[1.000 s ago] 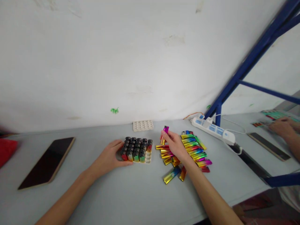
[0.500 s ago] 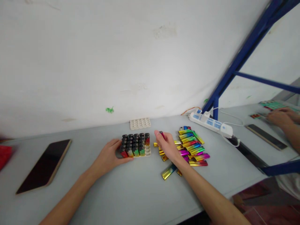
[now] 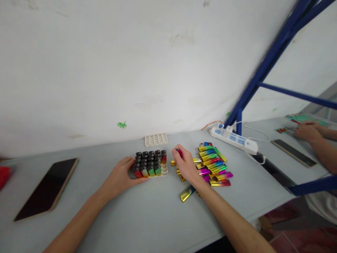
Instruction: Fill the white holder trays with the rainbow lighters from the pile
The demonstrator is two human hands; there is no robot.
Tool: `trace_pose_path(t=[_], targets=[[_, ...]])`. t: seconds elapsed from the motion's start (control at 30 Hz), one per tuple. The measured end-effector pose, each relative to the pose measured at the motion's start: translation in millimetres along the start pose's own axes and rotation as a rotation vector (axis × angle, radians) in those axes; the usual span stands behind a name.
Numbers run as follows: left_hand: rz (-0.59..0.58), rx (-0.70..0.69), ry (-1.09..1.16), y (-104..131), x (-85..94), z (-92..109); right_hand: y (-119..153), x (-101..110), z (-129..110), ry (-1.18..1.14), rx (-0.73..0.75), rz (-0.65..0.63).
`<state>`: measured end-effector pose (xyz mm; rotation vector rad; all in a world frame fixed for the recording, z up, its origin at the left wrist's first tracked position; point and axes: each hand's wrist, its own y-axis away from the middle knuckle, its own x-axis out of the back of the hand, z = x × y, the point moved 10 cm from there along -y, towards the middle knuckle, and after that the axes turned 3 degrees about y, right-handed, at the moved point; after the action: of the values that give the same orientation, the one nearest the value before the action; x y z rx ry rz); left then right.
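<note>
A white tray (image 3: pixel 164 172) holds rows of upright lighters (image 3: pixel 149 162) with black tops and shiny coloured bodies; a few round slots show at its right front. My left hand (image 3: pixel 121 174) wraps round the left side of this tray, thumb along the front. Just right of the tray, my right hand (image 3: pixel 185 162) is closed round a lighter (image 3: pixel 179 151), of which only a magenta end shows between thumb and finger. Beneath and beside that hand lies a loose pile of shiny lighters (image 3: pixel 214 168) in gold blended with green, blue, red and magenta.
A second white slotted tray (image 3: pixel 156 140) lies by the wall. On the left rests a dark phone-like slab (image 3: pixel 46 189). A power strip (image 3: pixel 234 138) with cables and a blue metal frame (image 3: pixel 249 93) stand at right. Beyond the frame are another person's hands (image 3: pixel 308 130).
My right hand tilts slightly, with the lighter still in its grasp. The view has shifted a little; my left hand stays at the tray.
</note>
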<state>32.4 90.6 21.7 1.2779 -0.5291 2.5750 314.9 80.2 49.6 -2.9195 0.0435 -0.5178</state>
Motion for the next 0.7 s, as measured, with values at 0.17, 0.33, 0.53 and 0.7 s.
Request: trace_pose_path(t=[0.17,0.33,0.53,0.7], targets=[[0.004,-0.01,-0.011,-0.1,1.9,-1.0,-0.1,0.7,-8.6,0.094,0.065,-0.018],[0.008,-0.048,0.01,-1.0,4.5,4.2,2.0,-3.7,-26.5,0.211,0.304,-0.067],[0.014,-0.062,0.024,-0.6,4.2,7.9,11.6,-0.1,-42.8,0.352,0.533,-0.065],[0.015,-0.039,0.025,1.4,1.8,2.6,10.0,0.7,-34.1,0.351,0.457,-0.145]])
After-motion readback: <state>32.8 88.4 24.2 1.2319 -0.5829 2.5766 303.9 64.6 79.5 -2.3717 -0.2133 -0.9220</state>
